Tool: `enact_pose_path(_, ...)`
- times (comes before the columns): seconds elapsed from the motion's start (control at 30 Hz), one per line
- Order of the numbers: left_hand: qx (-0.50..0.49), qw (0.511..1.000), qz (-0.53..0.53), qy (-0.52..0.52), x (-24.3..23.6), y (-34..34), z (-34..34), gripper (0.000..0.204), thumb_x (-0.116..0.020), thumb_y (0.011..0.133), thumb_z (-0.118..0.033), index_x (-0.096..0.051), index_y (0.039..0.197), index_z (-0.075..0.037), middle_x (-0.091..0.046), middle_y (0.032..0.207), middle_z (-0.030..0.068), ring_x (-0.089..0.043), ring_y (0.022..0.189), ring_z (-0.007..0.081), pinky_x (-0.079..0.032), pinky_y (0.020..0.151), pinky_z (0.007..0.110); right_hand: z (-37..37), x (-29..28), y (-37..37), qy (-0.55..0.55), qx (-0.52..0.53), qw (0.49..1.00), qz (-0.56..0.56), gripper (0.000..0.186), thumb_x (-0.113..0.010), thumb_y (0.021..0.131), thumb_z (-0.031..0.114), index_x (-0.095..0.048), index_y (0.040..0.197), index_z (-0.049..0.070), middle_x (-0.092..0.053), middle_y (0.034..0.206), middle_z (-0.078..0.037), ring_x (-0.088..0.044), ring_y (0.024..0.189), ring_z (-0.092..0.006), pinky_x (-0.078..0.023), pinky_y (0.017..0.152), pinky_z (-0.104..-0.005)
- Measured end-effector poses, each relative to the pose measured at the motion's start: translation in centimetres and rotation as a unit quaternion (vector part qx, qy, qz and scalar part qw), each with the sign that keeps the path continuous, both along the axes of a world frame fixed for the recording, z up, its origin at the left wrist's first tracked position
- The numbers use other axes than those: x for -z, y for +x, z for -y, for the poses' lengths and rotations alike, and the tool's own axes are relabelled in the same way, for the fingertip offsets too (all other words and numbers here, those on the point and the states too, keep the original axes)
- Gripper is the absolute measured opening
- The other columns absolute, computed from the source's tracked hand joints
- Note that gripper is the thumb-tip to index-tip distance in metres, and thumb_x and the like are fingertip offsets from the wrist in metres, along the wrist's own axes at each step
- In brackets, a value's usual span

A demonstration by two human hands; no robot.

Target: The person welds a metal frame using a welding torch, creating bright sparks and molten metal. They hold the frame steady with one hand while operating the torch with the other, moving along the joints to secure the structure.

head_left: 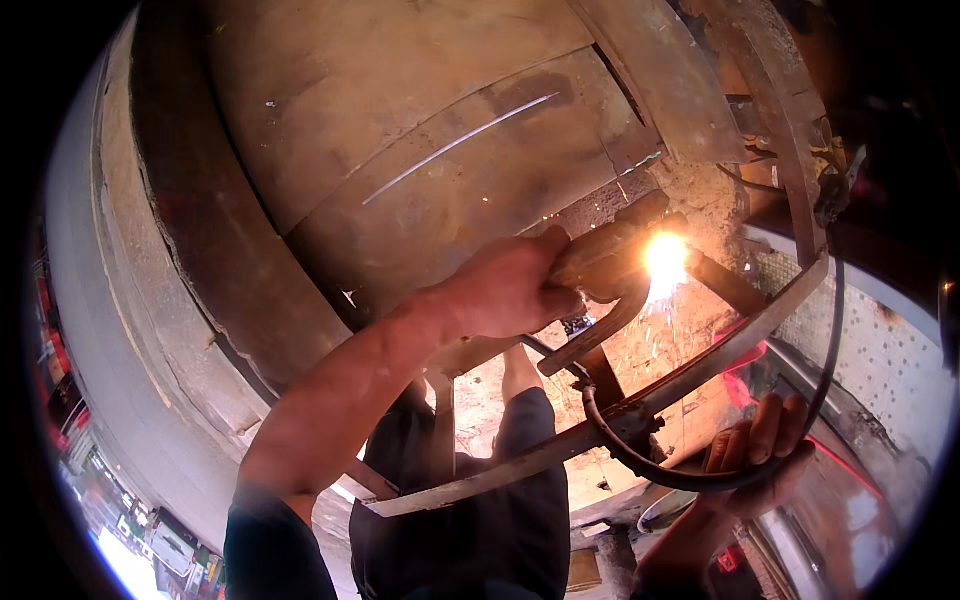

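My left hand point(515, 285) is closed round a dark brown tool point(600, 262) that looks like a welding electrode holder; its exact shape is partly hidden. At its far end burns a white-hot arc point(667, 258) with sparks falling below. A bent flat bar point(610, 335) lies just under the tool. My right hand point(755, 450), at the lower right, has its fingers wrapped round a thick black cable point(650, 470). That cable loops from the right hand up toward my left fist. Between the hands runs a long steel bar point(720, 355), part of a metal frame.
Large brown metal sheets point(350, 90) fill the far side, with a thin pale rod point(460, 150) lying on one. A perforated white panel point(860, 340) stands at the right. My legs point(530, 430) are beneath the frame. A grey strip of floor point(130, 400) runs along the left.
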State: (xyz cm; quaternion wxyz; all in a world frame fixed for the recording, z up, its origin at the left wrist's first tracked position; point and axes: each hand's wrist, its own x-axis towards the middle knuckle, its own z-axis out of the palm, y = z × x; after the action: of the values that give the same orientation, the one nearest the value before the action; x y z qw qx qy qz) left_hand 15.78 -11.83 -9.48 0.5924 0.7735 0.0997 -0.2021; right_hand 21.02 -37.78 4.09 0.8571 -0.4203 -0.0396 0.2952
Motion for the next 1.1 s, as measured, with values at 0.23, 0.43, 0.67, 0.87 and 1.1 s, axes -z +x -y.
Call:
enact_pose_path(0.23, -0.043, 0.998, -0.004, -0.046, -0.5, -0.2, -0.4, 0.041, -0.070, 0.077, -0.011, -0.050, 0.110, 0.001, -0.059, 0.082, 0.0175, -0.058, 0.076, 0.0251, -0.046, 0.072, 0.036, 0.0, 0.0, 0.1, 0.000, -0.017, 1.000, -0.021, 0.028, -0.049, 0.097, 0.029, -0.034, 0.085, 0.009, -0.041, 0.076, -0.008, -0.035, 0.043, -0.0155, -0.033, 0.038, -0.0279)
enact_pose_path(0.43, -0.041, 0.996, -0.037, -0.066, -0.7, 0.0, 0.0, 0.039, -0.070, 0.077, -0.010, -0.050, 0.109, 0.002, -0.060, 0.082, 0.0169, -0.058, 0.078, 0.0231, -0.046, 0.073, 0.035, 0.4, 0.3, -0.2, 0.061, -0.008, 0.997, -0.037, 0.028, -0.047, 0.098, 0.028, -0.035, 0.087, 0.005, -0.045, 0.083, -0.015, -0.040, 0.048, -0.0184, -0.042, 0.046, -0.0325)
enact_pose_path(0.67, -0.019, 0.998, -0.040, -0.055, -0.6, 0.0, 0.0, 0.046, -0.068, 0.077, -0.024, -0.050, 0.111, 0.002, -0.063, 0.087, 0.0235, -0.062, 0.084, 0.0369, -0.047, 0.074, 0.041, 0.5, 0.3, -0.1, 0.064, -0.010, 0.997, -0.039, 0.028, -0.047, 0.098, 0.029, -0.036, 0.087, 0.005, -0.045, 0.083, -0.015, -0.043, 0.050, -0.0192, -0.042, 0.046, -0.0329)
enact_pose_path(0.87, -0.013, 0.998, -0.049, -0.047, -0.8, 0.3, 0.1, 0.040, -0.070, 0.078, -0.014, -0.050, 0.109, 0.001, -0.061, 0.084, 0.0192, -0.060, 0.080, 0.0265, -0.046, 0.074, 0.036, 0.7, 0.4, -0.2, 0.059, -0.008, 0.997, -0.039, 0.028, -0.047, 0.098, 0.029, -0.035, 0.087, 0.005, -0.045, 0.083, -0.015, -0.042, 0.050, -0.0185, -0.042, 0.046, -0.0323)
enact_pose_path(1.1, -0.006, 0.999, -0.032, -0.025, -0.4, 0.1, 0.3, 0.045, -0.068, 0.077, -0.027, -0.051, 0.107, 0.002, -0.062, 0.091, 0.0249, -0.061, 0.087, 0.0392, -0.046, 0.076, 0.043, 0.3, 0.2, -0.1, 0.038, -0.015, 0.999, -0.028, 0.028, -0.047, 0.098, 0.028, -0.034, 0.086, 0.007, -0.043, 0.079, -0.012, -0.039, 0.046, -0.0168, -0.038, 0.039, -0.0287)
